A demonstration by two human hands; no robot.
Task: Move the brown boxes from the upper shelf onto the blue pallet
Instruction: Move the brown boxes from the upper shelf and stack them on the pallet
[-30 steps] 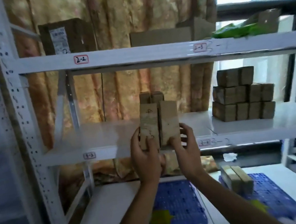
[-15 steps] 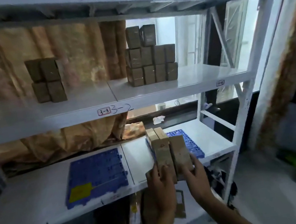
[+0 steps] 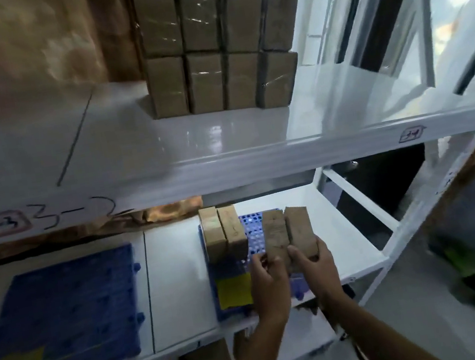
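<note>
Boxes (image 3: 288, 232), two side by side, were pinched between the left hand (image 3: 269, 280) and right hand (image 3: 316, 263), each grip closed on one, low over the blue pallet (image 3: 231, 269). Best lowered flat, snug beside the pair (image 3: 223, 233) standing there.

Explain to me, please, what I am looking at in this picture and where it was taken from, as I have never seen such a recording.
The camera sits on a person's head, looking forward and down at white metal shelving. The two bare arms belong to that person. The left hand and right hand together hold two brown boxes side by side above a blue pallet on the lower shelf. Two placed boxes already stand there. A second blue pallet lies further left. On the upper shelf a stack of boxes waits.
</note>
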